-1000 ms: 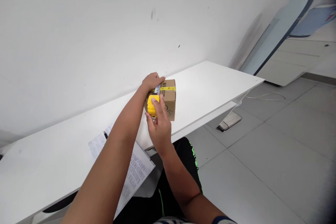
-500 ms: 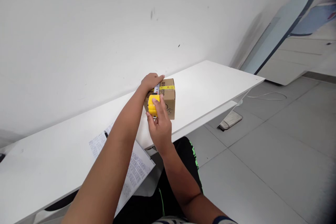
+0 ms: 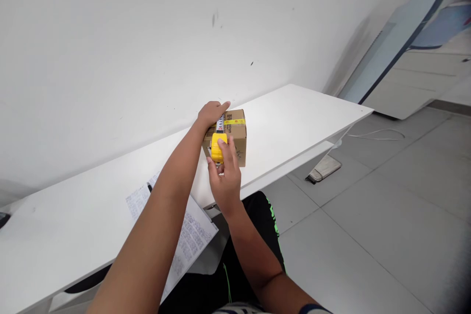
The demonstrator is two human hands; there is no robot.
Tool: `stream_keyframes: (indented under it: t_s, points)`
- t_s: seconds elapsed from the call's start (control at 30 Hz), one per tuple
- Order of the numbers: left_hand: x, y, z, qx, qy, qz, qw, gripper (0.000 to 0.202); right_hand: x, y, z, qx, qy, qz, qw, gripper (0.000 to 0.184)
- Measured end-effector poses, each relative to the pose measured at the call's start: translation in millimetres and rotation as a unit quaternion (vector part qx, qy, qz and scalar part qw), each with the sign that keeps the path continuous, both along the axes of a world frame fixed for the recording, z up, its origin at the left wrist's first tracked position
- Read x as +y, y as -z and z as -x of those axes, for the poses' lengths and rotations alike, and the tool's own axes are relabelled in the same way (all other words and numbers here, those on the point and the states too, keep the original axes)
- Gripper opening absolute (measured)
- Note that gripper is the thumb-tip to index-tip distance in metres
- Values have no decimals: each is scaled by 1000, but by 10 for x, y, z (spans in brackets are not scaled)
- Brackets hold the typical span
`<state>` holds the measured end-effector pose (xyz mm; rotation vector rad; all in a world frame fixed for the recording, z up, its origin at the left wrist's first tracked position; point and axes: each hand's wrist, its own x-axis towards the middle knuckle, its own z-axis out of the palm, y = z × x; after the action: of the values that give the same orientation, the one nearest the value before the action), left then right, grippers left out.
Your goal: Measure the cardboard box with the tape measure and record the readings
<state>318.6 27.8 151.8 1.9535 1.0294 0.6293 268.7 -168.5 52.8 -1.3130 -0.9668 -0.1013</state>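
Observation:
A small brown cardboard box with yellow tape and dark print sits on the white table. In my right hand is a yellow tape measure, gripped between thumb and fingers at the box's near side. Its white numbered blade runs across the top of the box to the far edge. There my left hand is closed over the blade's end and the box edge, its thumb pointing right. The other left fingers are hidden behind the box.
A handwritten sheet and a black pen lie on the table, partly under my left forearm. Behind is a white wall. At the right, a tall panel leans near a white cabinet.
The tape measure case has shifted slightly to the right in my right hand, and more of the numbered blade shows on the box top. My left hand stays at the far edge.

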Motion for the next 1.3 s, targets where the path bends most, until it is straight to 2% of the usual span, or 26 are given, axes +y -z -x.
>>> stream_keyframes:
  t_s: [0.13,0.23,0.3,0.37,0.47,0.53,0.63,0.7,0.77,0.83,0.87,0.93,1.0,1.13,1.2,1.3]
  points:
    - [-72,-84,25,52,-47,-220,973,49,58,76,9,53,-17,3,998,63]
    - [-264,-272,122,72,-66,-299,949,46,42,158,-52,125,-52,-21,991,75]
    - [-533,-407,264,93,-25,-285,954,46,-38,216,-100,163,-47,-48,984,75]
    - [-905,-495,464,112,55,-225,966,50,-159,276,-124,181,-20,-89,979,68]
    - [-1460,-503,768,183,171,-193,949,57,-331,369,-107,167,12,-165,972,59]
    - [-1672,-456,882,210,210,-189,936,59,-392,424,-78,156,31,-206,966,56]
    - [-1639,-355,851,224,184,-269,919,65,-408,453,-49,229,69,-221,945,55]
    - [-1445,-265,750,235,145,-345,897,60,-405,423,-61,305,78,-211,925,55]
    - [-1219,-153,672,263,123,-373,881,60,-417,368,-107,355,74,-203,910,56]
    - [-1037,-31,685,302,109,-357,877,80,-445,319,-185,380,63,-192,903,57]
    - [-975,27,738,316,99,-346,878,84,-462,305,-232,387,58,-187,901,57]
    - [-912,137,935,303,64,-339,888,78,-492,303,-334,397,54,-186,897,56]
    - [-919,251,1216,261,-6,-317,912,76,-510,325,-433,405,60,-193,892,54]
    - [-1104,583,1767,155,-176,-222,946,78,-517,361,-535,425,72,-195,881,51]
    - [-1249,800,1934,90,-211,-163,960,78,-512,355,-513,430,66,-191,880,50]
    - [-1442,1086,2030,8,-210,-64,976,79,-497,324,-411,427,50,-172,886,52]
